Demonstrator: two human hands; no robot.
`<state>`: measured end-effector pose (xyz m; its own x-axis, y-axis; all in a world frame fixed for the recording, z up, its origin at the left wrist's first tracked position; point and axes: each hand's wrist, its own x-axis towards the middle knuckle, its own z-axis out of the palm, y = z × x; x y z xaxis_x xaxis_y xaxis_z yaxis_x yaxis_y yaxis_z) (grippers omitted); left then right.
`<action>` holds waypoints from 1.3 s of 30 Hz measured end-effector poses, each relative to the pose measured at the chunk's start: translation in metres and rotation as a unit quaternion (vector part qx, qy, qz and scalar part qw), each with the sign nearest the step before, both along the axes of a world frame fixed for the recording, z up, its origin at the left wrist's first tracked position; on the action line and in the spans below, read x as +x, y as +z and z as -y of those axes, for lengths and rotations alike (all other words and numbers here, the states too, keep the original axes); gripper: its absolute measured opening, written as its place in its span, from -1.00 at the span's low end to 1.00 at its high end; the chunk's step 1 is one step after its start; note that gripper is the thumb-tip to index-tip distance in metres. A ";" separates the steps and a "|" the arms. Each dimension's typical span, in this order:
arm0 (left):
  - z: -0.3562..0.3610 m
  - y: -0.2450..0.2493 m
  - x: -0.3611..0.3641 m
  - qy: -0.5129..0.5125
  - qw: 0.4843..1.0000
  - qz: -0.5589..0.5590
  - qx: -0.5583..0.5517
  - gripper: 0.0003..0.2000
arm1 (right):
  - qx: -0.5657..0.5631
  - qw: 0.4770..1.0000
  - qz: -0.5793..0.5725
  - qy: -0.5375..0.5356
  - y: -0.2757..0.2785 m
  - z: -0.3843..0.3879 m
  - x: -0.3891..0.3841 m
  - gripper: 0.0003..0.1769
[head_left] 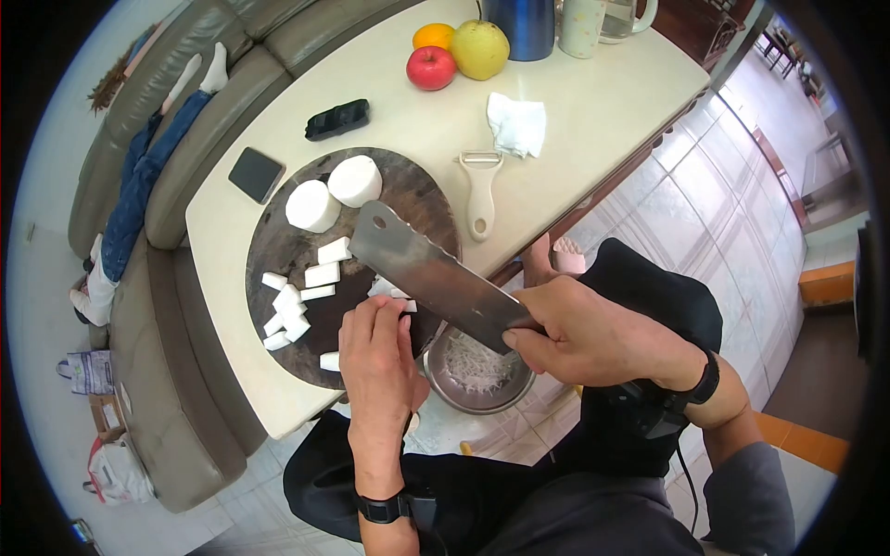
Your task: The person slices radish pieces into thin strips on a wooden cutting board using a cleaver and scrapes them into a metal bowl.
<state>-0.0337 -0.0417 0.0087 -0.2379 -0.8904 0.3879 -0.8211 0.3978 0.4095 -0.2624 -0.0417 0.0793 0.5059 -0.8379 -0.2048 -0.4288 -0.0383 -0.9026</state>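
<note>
My right hand (593, 334) grips the handle of a wide metal cleaver (440, 278), its blade slanting over the right side of a round dark chopping board (269, 241). Curled on the board's near edge, my left hand (375, 352) presses its fingertips on a small piece of white radish (409, 305) just below the blade. Several cut radish chunks (323, 274) lie left of the hand. Two thick peeled radish rounds (313, 206) stand at the board's far side. Below the table edge, a metal bowl (434, 382) contains thin white shreds.
A white peeler (480, 195) and crumpled tissue (517, 125) lie right of the board. A phone (256, 175) and black case (337, 120) are at left. Fruit (479, 50) and a blue flask (521, 28) stand farther back. A person (139, 195) lies on the sofa.
</note>
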 end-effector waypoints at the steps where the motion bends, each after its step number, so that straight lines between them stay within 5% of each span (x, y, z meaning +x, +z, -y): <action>1: 0.000 0.001 0.001 -0.009 1.000 -0.002 0.009 -0.83 | -0.001 1.000 -0.002 -0.003 0.000 -0.001 0.001 -0.77; 6: -0.007 0.003 0.013 -0.027 0.999 -0.023 0.040 -0.83 | 0.018 1.000 -0.021 0.012 0.001 0.000 0.004 -0.78; 11: -0.024 0.008 0.022 -0.021 0.997 -0.024 0.068 -0.84 | -0.106 0.991 -0.060 0.054 -0.011 -0.008 0.010 -0.83; 23: -0.049 -0.016 0.022 -0.007 0.998 0.037 -0.058 -0.74 | -0.284 0.918 -0.199 0.195 -0.002 -0.016 0.024 -0.84; 39: -0.052 -0.019 0.024 -0.011 0.999 0.011 -0.044 -0.72 | -0.264 0.911 -0.171 0.266 0.003 -0.004 0.028 -0.79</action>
<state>-0.0096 0.0106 -0.0105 -0.2659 -0.8481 0.4583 -0.8205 0.4486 0.3542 -0.2340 -0.0375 0.0820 0.8516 -0.5200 -0.0667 -0.4757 -0.7129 -0.5152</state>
